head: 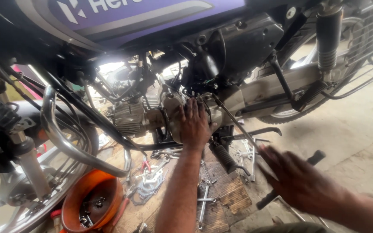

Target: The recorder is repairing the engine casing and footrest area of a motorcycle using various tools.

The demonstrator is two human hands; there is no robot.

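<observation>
Pressing flat on the engine side cover (175, 123) low on the motorcycle, left hand (194, 123) has fingers spread, gripping nothing; right hand (296, 179) hovers open, empty, blurred near the kick lever (234, 121); cover looks rigid, heavy metal, likely oily—hold by its edges.

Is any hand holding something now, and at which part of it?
Nothing is held. The left hand lies flat on the engine cover; the right hand is open and blurred.
</observation>
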